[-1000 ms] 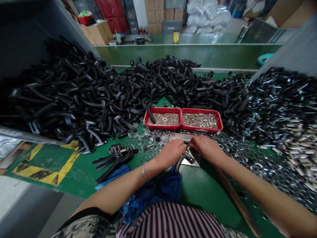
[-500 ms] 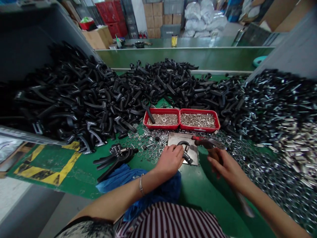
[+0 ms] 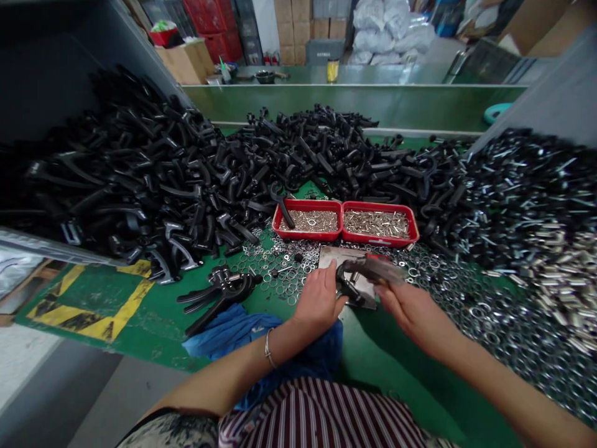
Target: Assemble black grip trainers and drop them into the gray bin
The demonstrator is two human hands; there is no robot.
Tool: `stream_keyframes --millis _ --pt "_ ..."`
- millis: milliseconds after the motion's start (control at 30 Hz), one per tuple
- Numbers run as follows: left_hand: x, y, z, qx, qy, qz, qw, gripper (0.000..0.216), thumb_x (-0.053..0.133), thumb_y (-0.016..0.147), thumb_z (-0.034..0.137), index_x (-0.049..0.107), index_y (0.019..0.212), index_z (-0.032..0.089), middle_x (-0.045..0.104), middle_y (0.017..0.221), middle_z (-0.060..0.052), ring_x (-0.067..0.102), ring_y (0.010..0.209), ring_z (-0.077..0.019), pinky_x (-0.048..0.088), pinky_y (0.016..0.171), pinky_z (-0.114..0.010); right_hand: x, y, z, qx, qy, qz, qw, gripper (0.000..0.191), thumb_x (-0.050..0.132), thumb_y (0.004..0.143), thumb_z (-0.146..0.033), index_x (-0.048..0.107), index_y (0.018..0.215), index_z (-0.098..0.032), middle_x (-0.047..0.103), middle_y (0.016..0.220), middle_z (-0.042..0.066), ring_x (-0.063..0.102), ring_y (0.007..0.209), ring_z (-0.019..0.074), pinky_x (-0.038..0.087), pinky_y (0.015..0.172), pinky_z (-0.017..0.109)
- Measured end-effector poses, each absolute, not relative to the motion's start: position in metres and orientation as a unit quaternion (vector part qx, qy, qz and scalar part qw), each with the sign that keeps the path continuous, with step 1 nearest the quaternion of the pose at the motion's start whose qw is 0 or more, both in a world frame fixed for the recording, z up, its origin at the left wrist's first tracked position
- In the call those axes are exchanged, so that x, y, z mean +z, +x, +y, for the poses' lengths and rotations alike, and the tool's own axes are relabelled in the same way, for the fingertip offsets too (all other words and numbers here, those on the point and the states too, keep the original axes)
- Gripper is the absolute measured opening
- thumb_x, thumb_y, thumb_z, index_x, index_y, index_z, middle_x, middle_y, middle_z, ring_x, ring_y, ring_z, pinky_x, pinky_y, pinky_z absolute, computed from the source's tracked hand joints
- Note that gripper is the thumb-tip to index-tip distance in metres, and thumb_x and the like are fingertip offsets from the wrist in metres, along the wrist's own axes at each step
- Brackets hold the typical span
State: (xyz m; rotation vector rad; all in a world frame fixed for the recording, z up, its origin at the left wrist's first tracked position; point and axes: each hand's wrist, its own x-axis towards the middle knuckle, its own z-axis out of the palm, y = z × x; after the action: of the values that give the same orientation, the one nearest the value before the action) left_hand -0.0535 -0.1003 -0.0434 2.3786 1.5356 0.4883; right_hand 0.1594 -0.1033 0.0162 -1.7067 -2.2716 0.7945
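Note:
My left hand presses on a black curved part that lies on a small metal plate on the green bench; its fingers are closed around the part's near end. My right hand grips a tool with a red and grey head, blurred by motion, and holds it over the part. A finished black assembly lies to the left of my left hand.
Two red trays of small silver hardware stand just beyond the plate. Large heaps of black plastic handles fill the left and back. Loose washers and metal pins cover the right. A blue cloth lies at the near edge.
My right hand left the part, swung out to the right with the tool, then came back over the part. My left hand stayed on the part.

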Motion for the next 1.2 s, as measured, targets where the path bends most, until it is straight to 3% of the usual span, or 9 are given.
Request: stream_keyframes --millis 133,300,433,533,733,900,967,1067,1200 --pt "-0.044 -0.052 -0.1 0.162 0.812 0.544 0.136 0.085 0.061 0.088 0.038 0.015 0.151 0.005 0.057 0.124 -0.021 0.052 0.114 -0.0329 0.04 0.101 -0.049 0.002 0.164 -0.099 0.306 -0.565 -0.765 0.037 0.031 0.037 0.1 -0.045 0.058 0.098 -0.022 0.069 0.077 0.007 0.065 0.068 0.023 0.043 0.061 0.03" --pt "-0.044 -0.053 -0.099 0.178 0.813 0.535 0.147 0.088 0.061 0.088 0.037 0.008 0.152 0.009 0.056 0.126 -0.02 0.052 0.116 -0.0327 0.04 0.102 -0.049 0.003 0.177 -0.105 0.37 -0.585 -0.708 0.139 0.041 0.027 0.102 -0.052 0.052 0.084 -0.025 0.061 0.063 0.0 0.06 0.06 0.0195 0.045 0.062 0.03" --pt "-0.049 -0.051 -0.1 0.186 0.814 0.532 0.139 0.087 0.06 0.089 0.035 0.008 0.151 0.003 0.055 0.125 -0.022 0.052 0.115 -0.0333 0.04 0.102 -0.05 0.009 0.159 -0.111 0.303 -0.586 -0.741 0.127 0.034 0.033 0.101 -0.047 0.057 0.098 -0.023 0.067 0.077 0.006 0.064 0.069 0.0225 0.044 0.064 0.031" --pt "-0.05 -0.05 -0.1 0.19 0.81 0.537 0.137 0.083 0.06 0.088 0.033 0.014 0.151 0.003 0.056 0.125 -0.022 0.052 0.114 -0.0332 0.041 0.102 -0.05 0.003 0.15 -0.108 0.316 -0.579 -0.747 0.088 0.03 0.04 0.098 -0.046 0.057 0.095 -0.022 0.068 0.076 0.008 0.065 0.069 0.023 0.044 0.063 0.03" --pt "-0.037 -0.057 -0.089 0.247 0.78 0.515 0.256 0.063 0.065 0.084 0.03 0.043 0.141 0.019 0.06 0.123 -0.013 0.054 0.116 -0.0305 0.041 0.104 -0.049 -0.029 0.195 -0.135 0.532 -0.626 -0.538 0.186 0.048 0.026 0.097 -0.063 0.051 0.102 -0.023 0.062 0.063 -0.002 0.048 0.039 0.0149 0.038 0.04 0.027" --pt "-0.035 -0.068 -0.068 0.311 0.653 0.495 0.482 0.057 0.058 0.09 0.032 0.039 0.142 0.018 0.065 0.114 -0.01 0.063 0.103 -0.023 0.049 0.095 -0.041 -0.031 0.254 -0.151 0.283 -0.732 -0.616 0.065 0.047 0.035 0.095 -0.062 0.061 0.089 -0.023 0.065 0.067 0.005 0.062 0.059 0.0237 0.043 0.054 0.033" --pt "-0.041 -0.072 -0.062 0.312 0.687 0.516 0.404 0.051 0.063 0.085 0.026 0.049 0.133 0.018 0.061 0.122 -0.011 0.057 0.114 -0.025 0.044 0.103 -0.043 -0.026 0.26 -0.136 0.138 -0.734 -0.664 0.046 0.042 0.039 0.095 -0.057 0.062 0.086 -0.023 0.067 0.076 0.007 0.063 0.07 0.0269 0.043 0.06 0.035" --pt "-0.05 -0.078 -0.06 0.271 0.76 0.519 0.282 0.029 0.066 0.084 0.023 0.063 0.112 0.018 0.062 0.118 -0.008 0.051 0.116 -0.0257 0.039 0.106 -0.044 -0.027 0.24 -0.094 0.037 -0.65 -0.749 0.125 0.03 0.045 0.097 -0.044 0.062 0.099 -0.02 0.068 0.097 0.011 0.061 0.092 0.0284 0.046 0.078 0.039" --pt "-0.047 -0.085 -0.063 0.248 0.787 0.519 0.222 0.026 0.062 0.091 0.03 0.062 0.113 0.017 0.064 0.115 -0.008 0.052 0.112 -0.0248 0.042 0.101 -0.043 -0.041 0.195 -0.045 -0.045 -0.573 -0.805 0.145 0.023 0.053 0.092 -0.031 0.061 0.106 -0.015 0.064 0.112 0.017 0.052 0.104 0.0329 0.041 0.087 0.045"
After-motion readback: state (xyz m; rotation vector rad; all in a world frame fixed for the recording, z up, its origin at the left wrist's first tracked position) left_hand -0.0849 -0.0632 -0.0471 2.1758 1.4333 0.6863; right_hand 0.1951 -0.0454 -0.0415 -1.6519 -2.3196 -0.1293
